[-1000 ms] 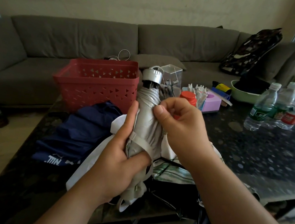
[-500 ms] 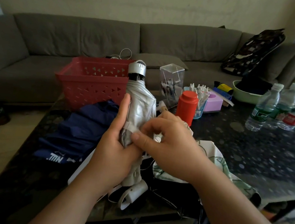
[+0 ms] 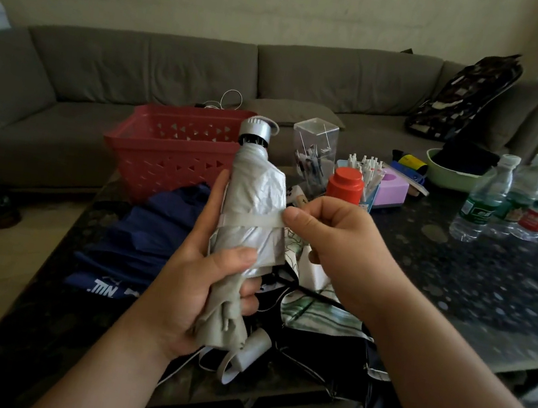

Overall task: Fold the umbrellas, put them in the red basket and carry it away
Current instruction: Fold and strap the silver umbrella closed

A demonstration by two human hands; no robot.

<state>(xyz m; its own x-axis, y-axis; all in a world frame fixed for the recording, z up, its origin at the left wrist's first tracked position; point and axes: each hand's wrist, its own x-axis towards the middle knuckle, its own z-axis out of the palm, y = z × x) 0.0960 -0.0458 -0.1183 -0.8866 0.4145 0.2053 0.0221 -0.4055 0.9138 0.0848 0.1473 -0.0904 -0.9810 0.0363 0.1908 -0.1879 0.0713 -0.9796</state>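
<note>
Gripping the silver umbrella (image 3: pixel 254 198) upright, the left hand (image 3: pixel 201 284) wraps its lower half; the right hand (image 3: pixel 331 243) pinches its strap (image 3: pixel 251 221) above the counter (image 3: pixel 477 285).

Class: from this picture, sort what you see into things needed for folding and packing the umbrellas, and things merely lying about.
Needed: silver umbrella, its strap, left hand, right hand, navy umbrella, red basket.
Lying about: water bottles, orange-lidded jar, pen holder, green bowl.

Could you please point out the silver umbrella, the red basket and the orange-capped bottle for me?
silver umbrella (image 3: pixel 255 195), head view, on its folded canopy above the strap.
red basket (image 3: pixel 169 165), head view, on its front wall.
orange-capped bottle (image 3: pixel 345 183), head view, on its cap.
</note>
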